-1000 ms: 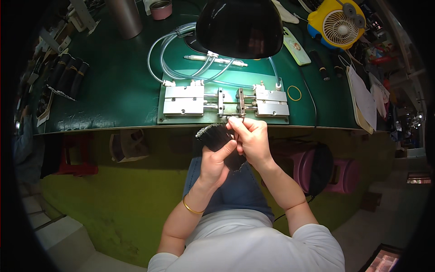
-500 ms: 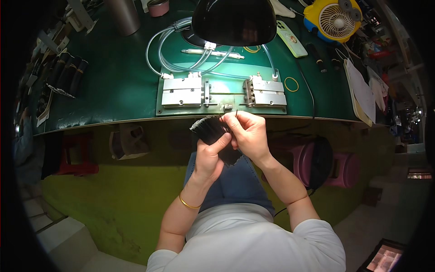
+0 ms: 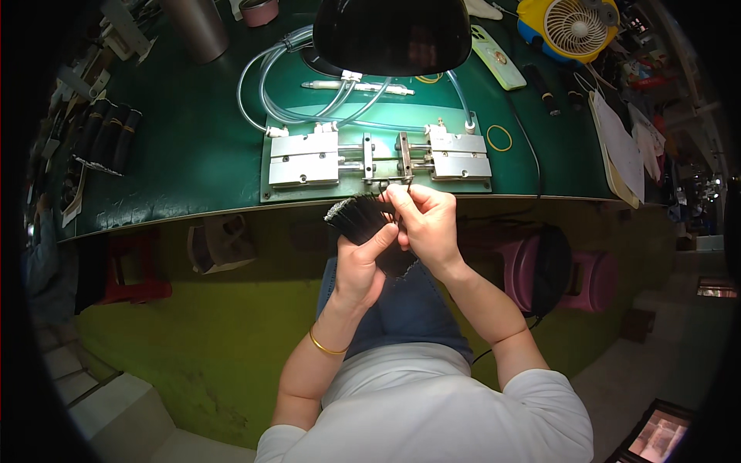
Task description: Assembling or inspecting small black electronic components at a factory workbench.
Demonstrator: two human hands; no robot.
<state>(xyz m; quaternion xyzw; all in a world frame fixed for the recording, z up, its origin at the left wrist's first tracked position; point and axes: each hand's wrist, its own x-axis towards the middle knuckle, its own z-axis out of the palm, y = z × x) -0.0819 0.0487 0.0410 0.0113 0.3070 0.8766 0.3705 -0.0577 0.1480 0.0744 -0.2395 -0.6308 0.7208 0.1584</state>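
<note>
My left hand (image 3: 361,266) is closed around a bundle of thin black wires (image 3: 361,216) with silvery ends, just in front of the table edge. The fingertips of my right hand (image 3: 428,231) are pinched on a thin black wire (image 3: 408,187), held up at the front of a pneumatic fixture. Its left silver cylinder block (image 3: 305,162) and right silver cylinder block (image 3: 461,158) face each other. Between them, the left end plate (image 3: 368,158) and right end plate (image 3: 403,157) stand out on rods, a narrow gap apart. My fingers partly hide the wire.
A black lamp head (image 3: 392,38) hangs over the fixture. Clear air hoses (image 3: 266,96) loop behind it. Also on the green table (image 3: 185,147) are a pen (image 3: 359,87), a phone (image 3: 498,58), a fan (image 3: 577,31) and several black bundles (image 3: 112,131). Pink stools (image 3: 521,270) stand below.
The fixture's two end plates have slid inward toward each other, baring their rods. My hands keep their grips near the same place. The whole view has shifted slightly.
</note>
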